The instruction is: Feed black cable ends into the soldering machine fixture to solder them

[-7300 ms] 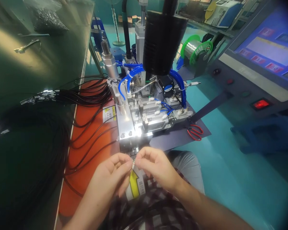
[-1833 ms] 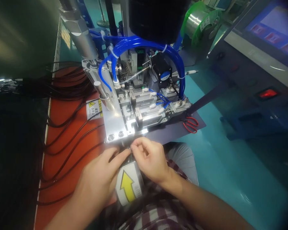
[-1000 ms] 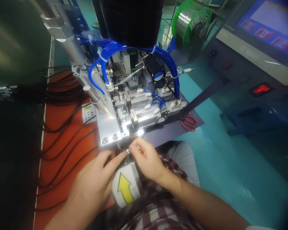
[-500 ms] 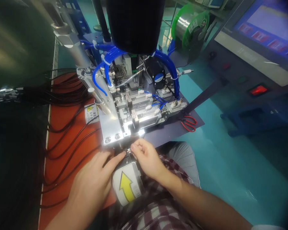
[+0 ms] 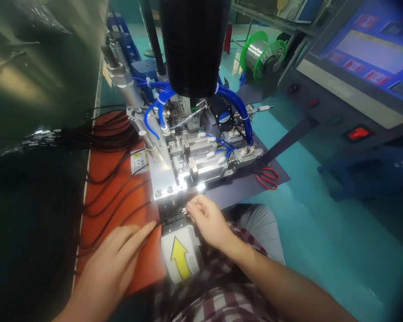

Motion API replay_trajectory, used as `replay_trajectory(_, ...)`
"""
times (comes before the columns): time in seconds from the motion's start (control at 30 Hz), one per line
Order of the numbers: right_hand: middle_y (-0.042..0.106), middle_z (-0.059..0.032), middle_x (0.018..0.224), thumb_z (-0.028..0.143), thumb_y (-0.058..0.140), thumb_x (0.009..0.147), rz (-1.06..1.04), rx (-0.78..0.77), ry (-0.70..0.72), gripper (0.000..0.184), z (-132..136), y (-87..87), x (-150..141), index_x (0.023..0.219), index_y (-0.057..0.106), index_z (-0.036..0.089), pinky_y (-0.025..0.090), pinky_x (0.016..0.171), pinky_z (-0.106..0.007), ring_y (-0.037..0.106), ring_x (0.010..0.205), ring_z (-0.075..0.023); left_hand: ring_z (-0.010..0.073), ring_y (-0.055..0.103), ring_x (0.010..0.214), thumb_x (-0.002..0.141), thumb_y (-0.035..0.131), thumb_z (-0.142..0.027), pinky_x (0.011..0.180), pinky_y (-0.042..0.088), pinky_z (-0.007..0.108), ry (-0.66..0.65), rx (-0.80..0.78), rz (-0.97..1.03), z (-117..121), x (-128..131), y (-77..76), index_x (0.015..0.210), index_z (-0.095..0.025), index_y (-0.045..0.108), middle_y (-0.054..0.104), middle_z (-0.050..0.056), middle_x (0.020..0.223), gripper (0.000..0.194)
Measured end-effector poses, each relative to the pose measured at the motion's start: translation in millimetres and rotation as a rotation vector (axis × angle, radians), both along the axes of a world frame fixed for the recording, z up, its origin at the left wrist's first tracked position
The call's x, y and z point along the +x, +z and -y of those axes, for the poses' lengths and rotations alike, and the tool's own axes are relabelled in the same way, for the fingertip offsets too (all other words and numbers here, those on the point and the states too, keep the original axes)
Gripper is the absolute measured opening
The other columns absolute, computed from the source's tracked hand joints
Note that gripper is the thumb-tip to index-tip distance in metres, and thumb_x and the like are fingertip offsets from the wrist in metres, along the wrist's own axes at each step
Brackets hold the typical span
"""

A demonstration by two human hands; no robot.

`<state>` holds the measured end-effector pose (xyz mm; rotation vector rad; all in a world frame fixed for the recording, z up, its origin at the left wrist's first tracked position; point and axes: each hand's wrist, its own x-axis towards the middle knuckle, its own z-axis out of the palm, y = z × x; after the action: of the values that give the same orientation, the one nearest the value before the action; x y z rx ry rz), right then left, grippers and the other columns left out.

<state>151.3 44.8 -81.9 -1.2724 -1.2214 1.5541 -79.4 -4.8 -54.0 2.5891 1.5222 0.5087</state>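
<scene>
My right hand (image 5: 206, 221) is pinched on the small metal-tipped end (image 5: 184, 210) of a cable, just in front of the machine's front edge. From there a thin black cable (image 5: 169, 219) runs left to the fingertips of my left hand (image 5: 121, 250), which lies over the orange mat with its fingers close together on the cable. The left thumb's grip is mostly hidden. Below the cable sits a white housing (image 5: 188, 264) with a yellow arrow. Behind my hands stands the metal machine (image 5: 204, 161) with cylinders and blue air tubes (image 5: 240, 100).
Several black cables (image 5: 110, 134) trail over the orange mat (image 5: 102, 167) at left. Red-handled cutters (image 5: 268, 179) lie on the dark base plate at right. A green wire spool (image 5: 260, 51) stands behind. At far right is a control panel (image 5: 352, 103) with a lit screen.
My left hand has drawn away left from the right hand, exposing a stretch of black cable between them. The right hand keeps its pinch. The whole view has shifted slightly.
</scene>
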Motion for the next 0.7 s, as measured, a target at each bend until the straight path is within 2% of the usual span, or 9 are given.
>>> replay_trajectory(0.07, 0.044, 0.0075, 0.058, 0.039, 0.052, 0.09, 0.007, -0.002, 0.003, 0.027, -0.2, -0.7, 0.2, 0.071, 0.043, 0.022, 0.031, 0.052, -0.025, 0.037, 0.052, -0.0103, 0.018, 0.068, 0.087, 0.098, 0.045, -0.031, 0.08, 0.054, 0.026, 0.082, 0.016, 0.044, 10.6, -12.3, -5.8, 0.115, -0.024, 0.06, 0.069, 0.004, 0.099, 0.024)
replay_trajectory(0.13, 0.043, 0.0076, 0.058, 0.04, 0.051, 0.09, 0.007, -0.005, 0.007, 0.028, -0.6, -1.1, 0.1, 0.07, 0.042, 0.022, 0.031, 0.053, -0.025, 0.037, 0.052, -0.0103, 0.0182, 0.069, 0.086, 0.099, 0.045, -0.036, 0.082, 0.054, 0.027, 0.096, 0.063, 0.051, 16.2, -24.8, -11.3, 0.107, -0.023, 0.06, 0.07, 0.004, 0.097, 0.022)
replay_trajectory(0.23, 0.043, 0.0076, 0.058, 0.041, 0.051, 0.089, 0.005, 0.001, 0.008, 0.028, -1.3, -1.0, -0.5, 0.07, 0.042, 0.023, 0.032, 0.054, -0.025, 0.038, 0.052, -0.0104, 0.0198, 0.069, 0.094, 0.098, 0.043, -0.026, 0.09, 0.053, 0.03, -0.055, 0.141, -0.057, 14.0, -43.9, -17.0, 0.116, -0.022, 0.059, 0.071, 0.006, 0.105, 0.024)
replay_trajectory(0.33, 0.043, 0.0074, 0.058, 0.041, 0.051, 0.089, 0.014, 0.008, 0.0, 0.029, -1.3, -1.2, -2.0, 0.069, 0.042, 0.023, 0.032, 0.054, -0.026, 0.038, 0.053, -0.0105, 0.0227, 0.067, 0.105, 0.093, 0.041, -0.012, 0.094, 0.051, 0.033, -0.172, 0.172, -0.206, 7.3, -55.8, -18.3, 0.128, -0.018, 0.055, 0.069, 0.009, 0.115, 0.038)
replay_trajectory(0.4, 0.044, 0.0072, 0.058, 0.042, 0.051, 0.09, 0.021, 0.013, -0.007, 0.029, -1.1, -1.8, -3.2, 0.069, 0.042, 0.022, 0.033, 0.054, -0.026, 0.039, 0.053, -0.0104, 0.0255, 0.066, 0.105, 0.091, 0.041, -0.009, 0.092, 0.052, 0.037, -0.177, 0.232, -0.261, 5.8, -54.6, -16.6, 0.129, -0.017, 0.054, 0.07, 0.011, 0.113, 0.041)
replay_trajectory(0.53, 0.048, 0.0067, 0.058, 0.045, 0.053, 0.09, 0.034, 0.01, -0.025, 0.03, 1.1, -5.6, -0.1, 0.072, 0.046, 0.022, 0.034, 0.053, -0.024, 0.042, 0.052, -0.0104, 0.0271, 0.067, 0.085, 0.092, 0.037, -0.01, 0.074, 0.052, 0.039, -0.061, 0.41, -0.336, 13.6, -35.4, -11.6, 0.124, -0.018, 0.057, 0.073, 0.011, 0.103, 0.039)
replay_trajectory(0.7, 0.048, 0.0072, 0.056, 0.059, 0.046, 0.091, 0.071, -0.02, -0.107, 0.041, 17.5, -21.3, 27.2, 0.08, 0.052, 0.02, 0.033, 0.049, -0.024, 0.039, 0.046, -0.0096, 0.0271, 0.068, 0.089, 0.09, 0.033, -0.007, 0.083, 0.05, 0.039, 0.027, 0.448, -0.365, 28.5, -19.3, -13.9, 0.123, -0.008, 0.058, 0.072, 0.016, 0.105, 0.041)
